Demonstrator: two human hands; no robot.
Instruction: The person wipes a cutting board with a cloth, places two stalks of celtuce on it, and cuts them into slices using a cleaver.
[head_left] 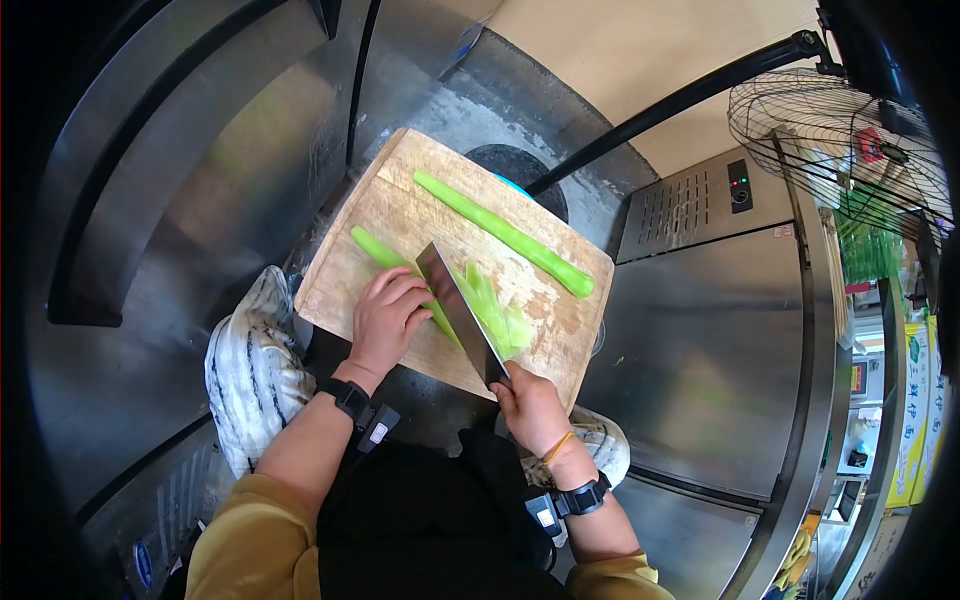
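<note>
My right hand [533,408] is closed round the handle of a cleaver [458,312], whose wide blade points away from me to the upper left. Under the curled fingers of my left hand [389,318] lies a peeled celtuce stem [372,246], pressed to the wooden cutting board [345,290]. The blade stands right beside these fingertips, across the stem. Thin pale-green celtuce slices [490,310] are heaped on the blade's right side. A second, whole celtuce stem [505,233] rests slantwise across the far part of the board.
Steel cabinet doors stand at the left [215,170] and a steel refrigerator [700,350] at the right. Behind the board is a dark round object [520,170], partly hidden. A black pole [680,105] slants above it, near a wire fan cage [840,140]. My knees flank the board.
</note>
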